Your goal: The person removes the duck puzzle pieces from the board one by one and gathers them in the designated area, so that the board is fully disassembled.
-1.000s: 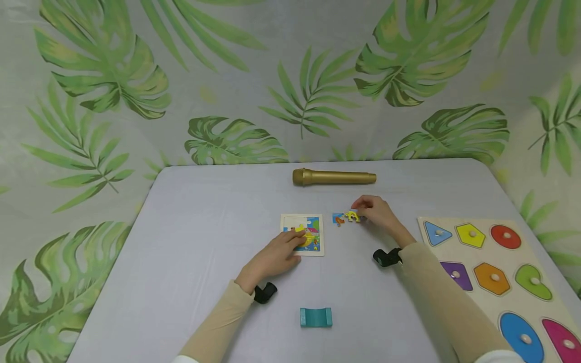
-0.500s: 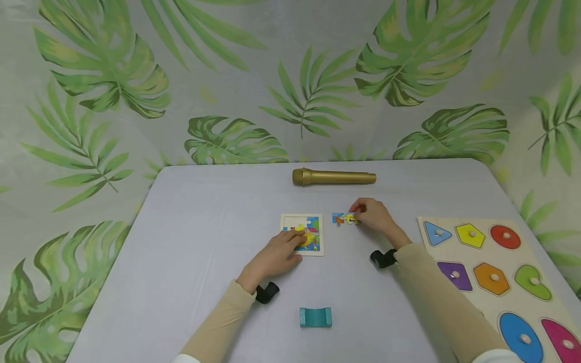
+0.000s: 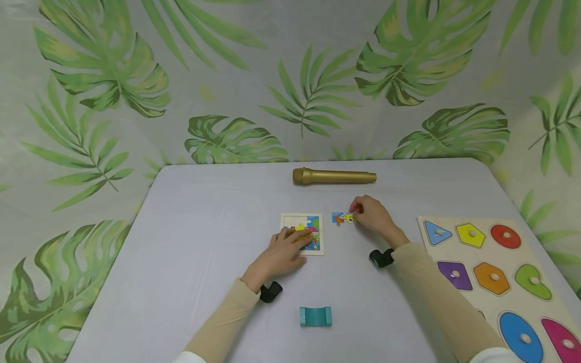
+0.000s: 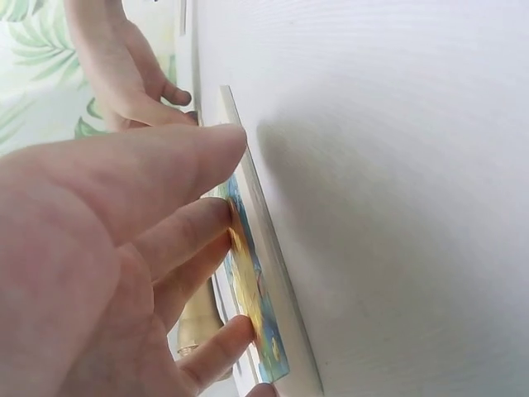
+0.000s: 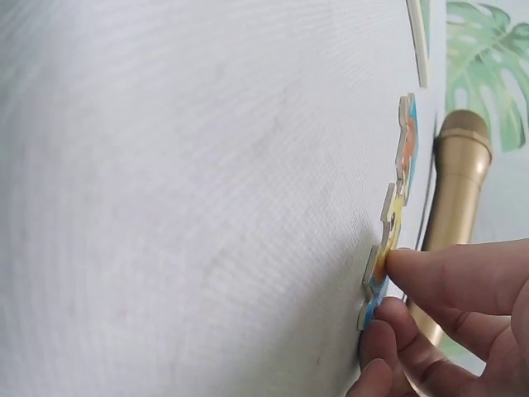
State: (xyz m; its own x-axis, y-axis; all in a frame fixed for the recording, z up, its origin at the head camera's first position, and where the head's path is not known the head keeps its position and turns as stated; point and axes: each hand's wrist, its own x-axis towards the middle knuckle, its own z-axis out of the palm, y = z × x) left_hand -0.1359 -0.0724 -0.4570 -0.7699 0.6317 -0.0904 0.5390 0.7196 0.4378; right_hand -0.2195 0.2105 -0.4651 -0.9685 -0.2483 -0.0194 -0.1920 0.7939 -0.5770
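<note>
My left hand (image 3: 281,254) lies over a small framed jigsaw puzzle (image 3: 322,246), its fingers extended across the picture. In the left wrist view, fingertips rest on the yellow and blue pieces inside the pale wooden frame (image 4: 285,285). The upper left of the frame is bare of pieces. Just right of the puzzle, my right hand (image 3: 374,214) pinches a yellow-and-blue jigsaw piece (image 5: 374,273) between thumb and fingers, close on the table. Alongside it, in a row, lies a blue-and-orange jigsaw piece (image 5: 409,145); the right fingers partly hide the row's near end.
Behind the puzzle lies a gold microphone (image 3: 333,177), near the far table edge. A teal curved block (image 3: 315,317) sits toward the front. On the right, a large shape board (image 3: 504,255) with knobbed coloured shapes passes under the right forearm.
My left hand has shifted slightly right over the puzzle, its fingers spreading. My right hand has moved a little left, bringing the yellow piece closer against the blue-and-orange one.
</note>
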